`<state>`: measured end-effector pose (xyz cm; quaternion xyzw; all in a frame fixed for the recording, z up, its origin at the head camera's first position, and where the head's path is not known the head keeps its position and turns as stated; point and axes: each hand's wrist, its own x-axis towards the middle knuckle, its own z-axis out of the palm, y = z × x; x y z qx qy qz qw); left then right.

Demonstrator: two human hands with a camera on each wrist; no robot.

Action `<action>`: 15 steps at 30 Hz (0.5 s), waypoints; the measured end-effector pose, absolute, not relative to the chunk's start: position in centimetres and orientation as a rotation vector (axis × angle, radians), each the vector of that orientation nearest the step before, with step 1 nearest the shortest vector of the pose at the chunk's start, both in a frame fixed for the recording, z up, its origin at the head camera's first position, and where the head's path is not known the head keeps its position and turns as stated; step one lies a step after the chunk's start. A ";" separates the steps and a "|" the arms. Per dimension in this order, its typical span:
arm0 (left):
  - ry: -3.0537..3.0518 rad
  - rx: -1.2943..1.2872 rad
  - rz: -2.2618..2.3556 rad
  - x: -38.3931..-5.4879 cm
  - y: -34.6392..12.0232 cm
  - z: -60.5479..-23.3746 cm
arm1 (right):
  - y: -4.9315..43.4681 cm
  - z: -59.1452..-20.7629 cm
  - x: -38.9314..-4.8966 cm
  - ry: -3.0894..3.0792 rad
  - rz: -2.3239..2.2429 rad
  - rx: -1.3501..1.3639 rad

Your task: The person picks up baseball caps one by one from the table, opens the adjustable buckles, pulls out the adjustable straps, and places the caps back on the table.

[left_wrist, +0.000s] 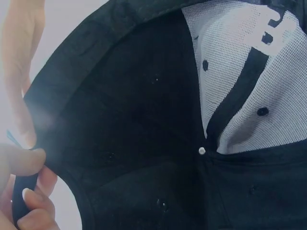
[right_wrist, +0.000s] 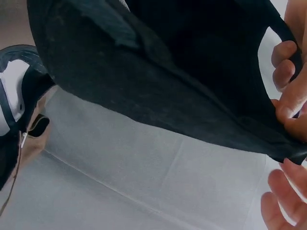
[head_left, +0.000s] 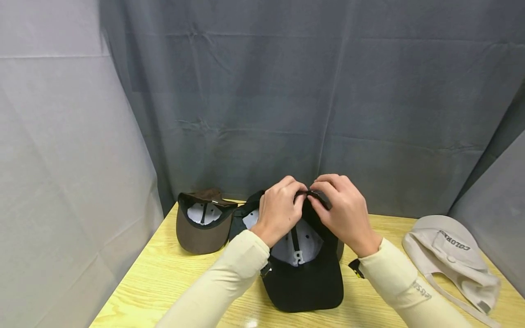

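A black baseball cap (head_left: 303, 287) is turned with its brim toward me and its pale mesh lining showing. A black tape and a white emblem backing show inside it. My left hand (head_left: 279, 209) pinches the strap at the cap's back opening, and the strap (left_wrist: 19, 199) shows between thumb and fingers in the left wrist view. My right hand (head_left: 344, 214) pinches the other side of that opening, close beside the left fingertips. In the right wrist view, the right fingers (right_wrist: 285, 196) are at the edge of the black fabric.
A brown cap (head_left: 203, 237) lies at the left, inside facing up. Another dark cap (head_left: 237, 223) is partly hidden behind my left hand. A beige cap (head_left: 451, 255) with lettering and a loose strap lies at the right. Grey curtains (head_left: 254, 100) hang behind the wooden table (head_left: 143, 291).
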<state>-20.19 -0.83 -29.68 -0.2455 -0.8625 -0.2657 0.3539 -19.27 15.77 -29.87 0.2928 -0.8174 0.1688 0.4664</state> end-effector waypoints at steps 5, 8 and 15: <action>-2.241 -0.635 -0.678 -20.1 -0.8 -29.7 | 15.8 -29.6 -19.4 -2.017 0.375 0.753; -2.247 -0.640 -0.675 -20.1 -0.9 -29.8 | 15.8 -29.5 -19.5 -2.031 0.347 0.782; -2.253 -0.642 -0.686 -20.1 -0.8 -29.9 | 15.9 -28.9 -19.7 -2.062 0.278 0.832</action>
